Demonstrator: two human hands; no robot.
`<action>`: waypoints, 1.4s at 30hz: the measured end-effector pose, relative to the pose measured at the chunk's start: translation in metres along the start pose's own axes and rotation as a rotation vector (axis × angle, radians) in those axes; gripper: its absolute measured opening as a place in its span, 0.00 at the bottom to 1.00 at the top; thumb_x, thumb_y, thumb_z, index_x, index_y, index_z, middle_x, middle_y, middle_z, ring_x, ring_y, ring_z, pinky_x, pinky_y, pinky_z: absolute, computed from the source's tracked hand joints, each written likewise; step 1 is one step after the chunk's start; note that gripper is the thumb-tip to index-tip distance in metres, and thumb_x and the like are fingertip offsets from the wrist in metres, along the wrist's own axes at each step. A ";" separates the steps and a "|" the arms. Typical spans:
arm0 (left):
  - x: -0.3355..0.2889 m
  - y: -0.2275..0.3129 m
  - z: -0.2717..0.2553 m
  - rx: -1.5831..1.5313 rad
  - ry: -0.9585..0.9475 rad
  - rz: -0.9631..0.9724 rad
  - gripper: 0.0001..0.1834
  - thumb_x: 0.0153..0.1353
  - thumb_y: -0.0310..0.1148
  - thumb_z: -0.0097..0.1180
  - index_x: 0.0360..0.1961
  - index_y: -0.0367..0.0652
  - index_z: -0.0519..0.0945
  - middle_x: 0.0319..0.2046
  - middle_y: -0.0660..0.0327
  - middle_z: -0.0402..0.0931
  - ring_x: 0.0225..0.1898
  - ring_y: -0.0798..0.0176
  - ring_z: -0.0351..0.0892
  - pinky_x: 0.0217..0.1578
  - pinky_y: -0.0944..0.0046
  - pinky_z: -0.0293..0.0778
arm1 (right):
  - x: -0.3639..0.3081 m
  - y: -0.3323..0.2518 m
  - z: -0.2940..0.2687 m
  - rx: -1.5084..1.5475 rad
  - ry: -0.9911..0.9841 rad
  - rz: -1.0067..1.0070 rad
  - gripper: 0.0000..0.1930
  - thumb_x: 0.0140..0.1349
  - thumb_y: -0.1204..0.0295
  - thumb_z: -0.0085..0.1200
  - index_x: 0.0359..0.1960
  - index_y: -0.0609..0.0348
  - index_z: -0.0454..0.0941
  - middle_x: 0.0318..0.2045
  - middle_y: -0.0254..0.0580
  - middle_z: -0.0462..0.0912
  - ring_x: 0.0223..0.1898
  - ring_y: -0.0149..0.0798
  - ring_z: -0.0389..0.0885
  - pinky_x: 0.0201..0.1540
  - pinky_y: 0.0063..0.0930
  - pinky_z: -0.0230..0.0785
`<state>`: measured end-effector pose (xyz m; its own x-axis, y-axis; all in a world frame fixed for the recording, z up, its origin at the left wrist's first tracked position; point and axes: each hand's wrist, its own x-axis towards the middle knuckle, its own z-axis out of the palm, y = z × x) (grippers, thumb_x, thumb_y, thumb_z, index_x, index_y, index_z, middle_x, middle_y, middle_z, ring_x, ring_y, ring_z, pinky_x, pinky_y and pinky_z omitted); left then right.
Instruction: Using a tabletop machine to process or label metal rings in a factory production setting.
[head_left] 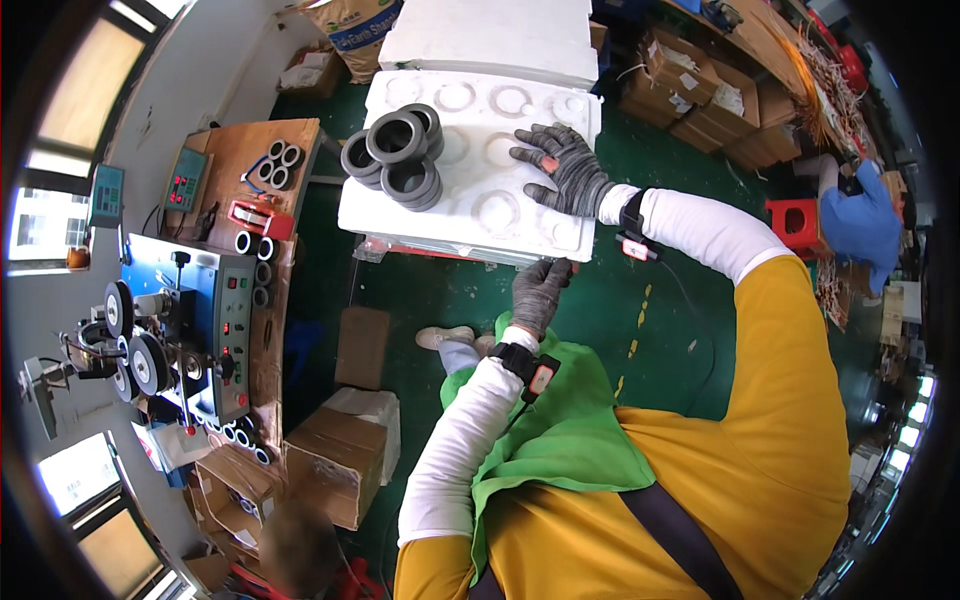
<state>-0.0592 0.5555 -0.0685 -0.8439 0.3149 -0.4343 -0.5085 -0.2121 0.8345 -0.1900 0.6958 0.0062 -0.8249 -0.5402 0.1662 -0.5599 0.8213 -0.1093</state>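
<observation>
A white foam tray with round recesses lies in front of me. Several black rubber-like rings are stacked in a cluster on its left part. My right hand, in a grey striped glove, rests on the tray's right part with fingers spread, and holds nothing. At the tray's near edge, my left hand wears a similar glove. Its fingers are curled together against that edge, and their tips are partly hidden. Straps with small devices sit on both my wrists.
Another white foam block stands beyond the tray. Left is a wooden bench with a blue machine and more rings. Cardboard boxes stand at lower left. A red stool and a person in blue are at right.
</observation>
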 end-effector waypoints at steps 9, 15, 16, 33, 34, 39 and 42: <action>-0.026 -0.019 -0.040 0.228 -0.014 -0.096 0.16 0.54 0.39 0.56 0.30 0.33 0.78 0.24 0.63 0.76 0.27 0.73 0.70 0.32 0.71 0.66 | 0.000 0.005 0.002 -0.012 0.003 0.006 0.27 0.55 0.53 0.45 0.55 0.48 0.62 0.59 0.43 0.58 0.60 0.50 0.52 0.61 0.47 0.42; -0.032 -0.030 -0.080 0.745 -0.161 -0.094 0.17 0.56 0.45 0.51 0.30 0.41 0.80 0.23 0.56 0.77 0.28 0.64 0.75 0.35 0.70 0.69 | 0.004 0.000 0.006 0.026 0.028 -0.037 0.27 0.53 0.54 0.45 0.55 0.47 0.63 0.59 0.42 0.58 0.60 0.49 0.53 0.60 0.47 0.42; -0.035 -0.015 -0.084 0.753 -0.151 -0.094 0.17 0.56 0.45 0.51 0.30 0.41 0.80 0.23 0.56 0.77 0.28 0.64 0.75 0.35 0.70 0.69 | -0.001 0.004 0.005 0.019 0.021 -0.019 0.27 0.53 0.54 0.45 0.55 0.47 0.63 0.59 0.42 0.58 0.59 0.49 0.54 0.60 0.47 0.42; -0.057 0.040 -0.213 0.430 0.649 -0.106 0.25 0.58 0.50 0.45 0.34 0.36 0.79 0.25 0.63 0.77 0.26 0.70 0.72 0.31 0.71 0.68 | -0.004 0.008 0.004 0.013 0.011 -0.028 0.26 0.53 0.57 0.46 0.55 0.48 0.63 0.58 0.42 0.59 0.59 0.49 0.54 0.61 0.45 0.42; -0.054 0.042 -0.204 0.439 0.567 0.124 0.20 0.57 0.44 0.50 0.37 0.36 0.77 0.27 0.64 0.76 0.26 0.72 0.71 0.30 0.73 0.67 | -0.003 0.006 0.005 0.008 0.020 -0.036 0.26 0.53 0.57 0.46 0.55 0.48 0.63 0.58 0.42 0.59 0.59 0.49 0.54 0.60 0.45 0.42; -0.062 0.056 -0.187 0.567 0.535 0.023 0.18 0.56 0.43 0.52 0.36 0.37 0.78 0.22 0.64 0.74 0.24 0.71 0.70 0.28 0.71 0.67 | 0.001 0.003 0.009 0.015 0.027 -0.015 0.25 0.53 0.58 0.45 0.54 0.48 0.63 0.58 0.42 0.59 0.59 0.50 0.54 0.60 0.46 0.43; -0.087 0.031 -0.221 0.596 0.467 -0.089 0.23 0.57 0.51 0.47 0.29 0.38 0.77 0.19 0.60 0.73 0.22 0.64 0.70 0.27 0.66 0.67 | -0.004 0.007 0.013 0.007 0.035 0.002 0.25 0.52 0.61 0.47 0.53 0.50 0.65 0.58 0.42 0.59 0.60 0.49 0.53 0.62 0.45 0.41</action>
<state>-0.0387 0.3175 -0.0799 -0.8560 -0.1448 -0.4964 -0.5119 0.3729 0.7739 -0.1914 0.7013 -0.0076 -0.8228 -0.5319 0.2002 -0.5591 0.8208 -0.1169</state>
